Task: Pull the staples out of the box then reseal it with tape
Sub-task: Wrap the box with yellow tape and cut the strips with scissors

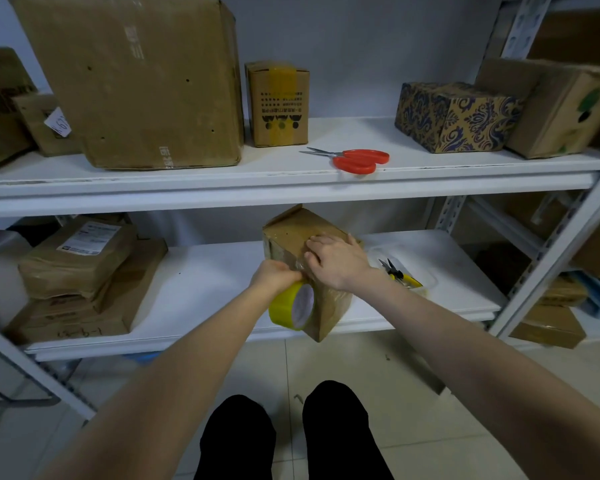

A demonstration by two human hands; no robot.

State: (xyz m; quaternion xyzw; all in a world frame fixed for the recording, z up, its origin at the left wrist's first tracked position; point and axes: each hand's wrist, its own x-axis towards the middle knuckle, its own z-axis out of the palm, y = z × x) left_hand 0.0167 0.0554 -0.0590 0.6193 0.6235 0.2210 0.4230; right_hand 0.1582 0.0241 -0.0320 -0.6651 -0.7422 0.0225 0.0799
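— Where is the box?

— The cardboard box (293, 237) sits tilted on the lower shelf (201, 285), near its front edge, one corner hanging out past the edge toward the person.

— And the hands?

— The right hand (336, 259) lies flat on the top face of the box, fingers spread and pressing down, gripping nothing. The left hand (274, 275) is closed around the top of the yellow tape roll (290, 306), which hangs against the near side of the box. A clear strip of tape seems to run from the roll up under the right hand's fingers, though it is hard to make out.

— Any tools nearby?

— Just right of the box, on the same shelf, a clear plastic tray (426, 275) holds pliers (395, 271) with yellow-and-black handles. On the upper shelf (222, 185), red-handled scissors (352, 160) lie closed near the front edge.

— What else is on the shelves?

— A large brown carton (132, 81) and a small taped carton (278, 105) stand on the upper shelf, with a patterned blue-and-tan box (458, 117) further right. Wrapped parcels (80, 261) are stacked at the left of the lower shelf.
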